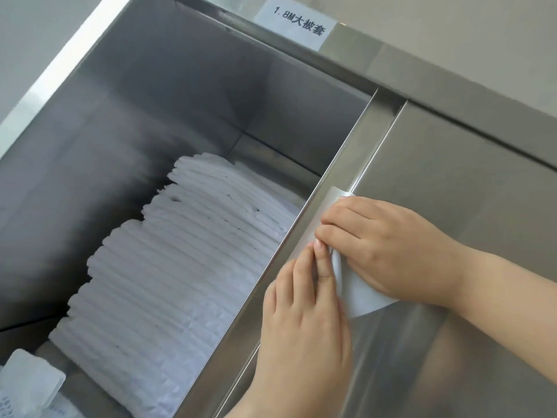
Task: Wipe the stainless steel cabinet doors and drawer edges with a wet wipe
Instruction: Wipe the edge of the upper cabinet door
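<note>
Wipe (pixel 361 294) lies on the door edge (pixel 340 176) under my right hand (pixel 388 245), grip curled onto it. My left hand (pixel 304 315) presses flat-fingered alongside. The edge's long axis runs away toward the cabinet (pixel 361 70) top edge.

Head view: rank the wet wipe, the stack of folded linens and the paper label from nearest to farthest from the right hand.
1. wet wipe: gripped under the right hand itself.
2. folded linens: to its left, inside the open cabinet.
3. paper label: farthest, up on the top frame.
</note>
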